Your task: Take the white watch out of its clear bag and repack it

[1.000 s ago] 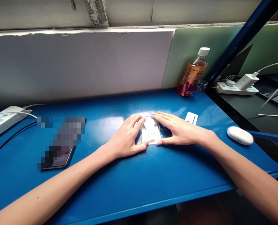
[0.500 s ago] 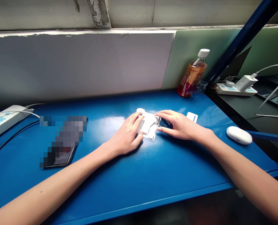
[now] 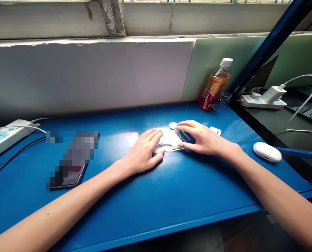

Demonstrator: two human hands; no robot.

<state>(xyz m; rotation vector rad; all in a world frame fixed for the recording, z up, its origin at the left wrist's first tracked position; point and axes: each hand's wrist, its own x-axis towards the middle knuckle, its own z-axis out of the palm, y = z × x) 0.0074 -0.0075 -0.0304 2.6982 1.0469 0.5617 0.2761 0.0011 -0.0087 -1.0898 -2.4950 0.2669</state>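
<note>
A small clear packet with something white inside point(image 3: 167, 140) lies in the middle of the blue table, under bright glare that blurs its details. At its left edge, my left hand point(image 3: 147, 150) has its fingers over the top and its thumb at the near side, gripping it. My right hand point(image 3: 199, 138) holds the opposite edge between curved fingers and thumb. A white round disc point(image 3: 173, 125) shows just beyond the packet, by my right fingertips; whether it is joined to the packet I cannot tell. A small white card-like piece point(image 3: 215, 131) lies behind my right wrist.
To the left are a phone point(image 3: 74, 171), partly blurred out, and a white power strip point(image 3: 7, 134) with cables. A drink bottle point(image 3: 215, 85) stands at the back right by a clear cup point(image 3: 224, 99). A white earbud case point(image 3: 267, 152) sits near the right edge.
The packet has turned between my hands, so its long side now runs left to right. The white disc has shifted from the packet's far left to its far right.
</note>
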